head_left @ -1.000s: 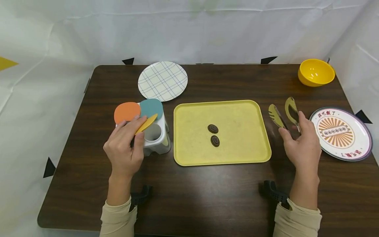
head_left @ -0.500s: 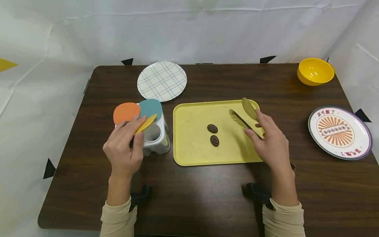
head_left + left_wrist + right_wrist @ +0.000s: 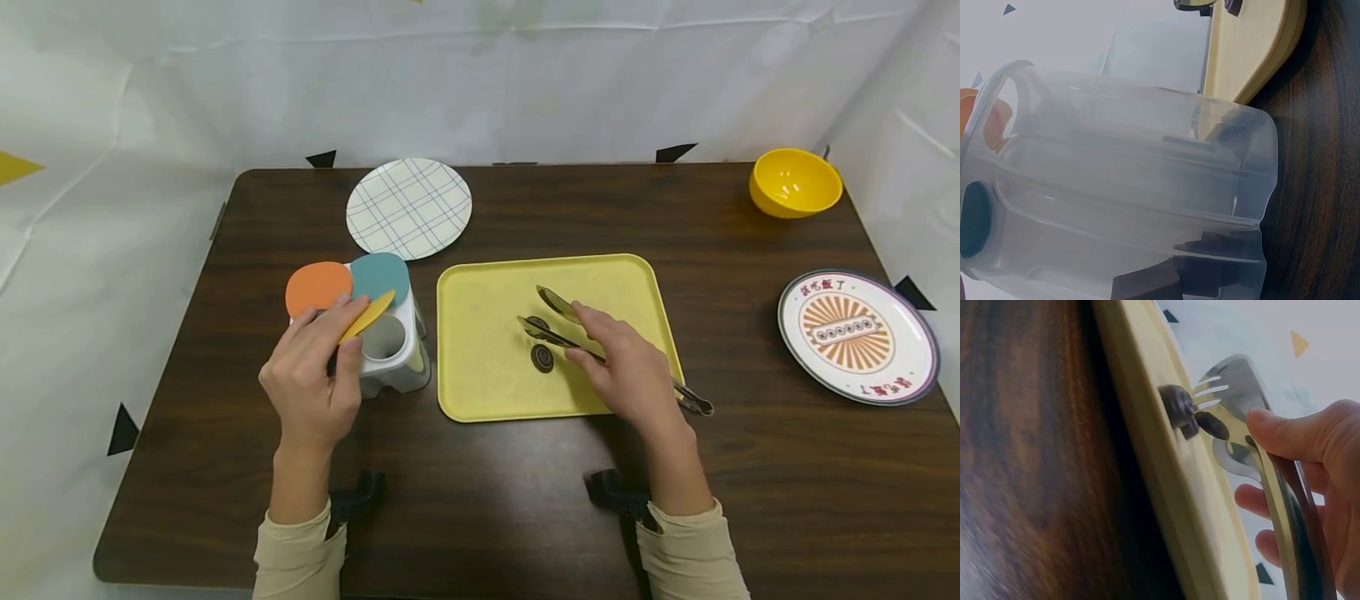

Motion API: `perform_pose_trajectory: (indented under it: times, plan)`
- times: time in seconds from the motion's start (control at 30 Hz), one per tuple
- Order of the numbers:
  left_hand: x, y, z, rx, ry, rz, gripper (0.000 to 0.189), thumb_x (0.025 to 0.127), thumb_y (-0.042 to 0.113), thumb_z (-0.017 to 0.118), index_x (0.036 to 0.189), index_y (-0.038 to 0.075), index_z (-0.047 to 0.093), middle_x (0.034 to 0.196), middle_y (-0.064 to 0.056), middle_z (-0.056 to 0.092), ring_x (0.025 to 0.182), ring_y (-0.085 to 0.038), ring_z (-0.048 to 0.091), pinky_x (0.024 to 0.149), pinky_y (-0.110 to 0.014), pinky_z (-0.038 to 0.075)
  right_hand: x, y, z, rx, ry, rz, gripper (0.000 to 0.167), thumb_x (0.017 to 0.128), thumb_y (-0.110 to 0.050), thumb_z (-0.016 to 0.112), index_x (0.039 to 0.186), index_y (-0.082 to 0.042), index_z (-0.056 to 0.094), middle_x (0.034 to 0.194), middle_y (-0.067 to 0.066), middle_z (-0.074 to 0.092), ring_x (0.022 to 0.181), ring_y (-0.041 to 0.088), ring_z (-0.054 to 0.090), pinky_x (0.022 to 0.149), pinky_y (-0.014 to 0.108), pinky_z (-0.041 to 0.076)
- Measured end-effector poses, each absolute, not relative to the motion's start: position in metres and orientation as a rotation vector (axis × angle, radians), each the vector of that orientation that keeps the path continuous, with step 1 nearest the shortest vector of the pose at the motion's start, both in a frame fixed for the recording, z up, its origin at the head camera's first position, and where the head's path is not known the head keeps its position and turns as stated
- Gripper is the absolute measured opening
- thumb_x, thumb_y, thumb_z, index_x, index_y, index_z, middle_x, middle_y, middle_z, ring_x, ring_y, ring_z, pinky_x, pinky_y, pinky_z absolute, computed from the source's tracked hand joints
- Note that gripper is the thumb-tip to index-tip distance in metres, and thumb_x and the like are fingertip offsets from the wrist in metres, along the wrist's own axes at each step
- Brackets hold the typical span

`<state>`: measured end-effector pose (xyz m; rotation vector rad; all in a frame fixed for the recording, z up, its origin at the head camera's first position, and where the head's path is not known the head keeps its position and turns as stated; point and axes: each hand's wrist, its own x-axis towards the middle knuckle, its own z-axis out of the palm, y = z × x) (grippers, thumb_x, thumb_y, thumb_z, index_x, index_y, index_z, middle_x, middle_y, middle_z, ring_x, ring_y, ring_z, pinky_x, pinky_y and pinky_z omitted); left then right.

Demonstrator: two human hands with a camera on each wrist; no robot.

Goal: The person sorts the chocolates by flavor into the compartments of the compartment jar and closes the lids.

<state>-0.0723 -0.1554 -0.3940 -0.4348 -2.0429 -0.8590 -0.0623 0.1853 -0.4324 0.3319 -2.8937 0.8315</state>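
My left hand [image 3: 311,379] pinches a yellow lid [image 3: 369,317], tilted up over an uncovered round compartment of the grey-white container [image 3: 412,375]. Orange [image 3: 318,286] and teal [image 3: 381,273] lids cover two other compartments. In the left wrist view, dark pieces [image 3: 1147,281] show through the container's translucent wall. My right hand [image 3: 633,375] holds metal tongs [image 3: 1300,531], thumb on one arm and fingers on the other. The spread tong ends, one slotted like a fork, straddle one dark swirl-topped chocolate [image 3: 537,325] on the yellow tray [image 3: 480,387]. A second chocolate [image 3: 542,358] lies just nearer me.
A checked white plate [image 3: 408,208] lies behind the container. To the right of the tray are a patterned white plate [image 3: 858,337] and, farther back, a yellow bowl [image 3: 797,183]. White sheeting [image 3: 450,92] borders the dark wood table [image 3: 480,517].
My right hand has carried the tongs leftward from beside the patterned plate to over the tray, ends now around one chocolate. My left hand and the yellow lid have stayed in place.
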Motion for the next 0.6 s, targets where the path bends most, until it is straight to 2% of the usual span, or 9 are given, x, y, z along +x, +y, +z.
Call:
perform_pose_trajectory:
  times: [0.6]
  plan:
    - [-0.0713, -0.1574, -0.3966, -0.446, -2.05, -0.864, 0.048, 0.1, 0.045, 0.046, 0.109, 0.009, 0.077, 0.101, -0.004, 0.075, 0.097, -0.024, 0.071, 0.087, -0.051, 0.051, -0.0652, 0.1745, -0.4376, 0.308, -2.92, 0.777, 0.056, 0.088, -0.023, 0.074, 0.141, -0.019, 0.056, 0.137, 0.004, 0.059, 0.122, 0.03, 0.057, 0.083, 0.055, 0.05]
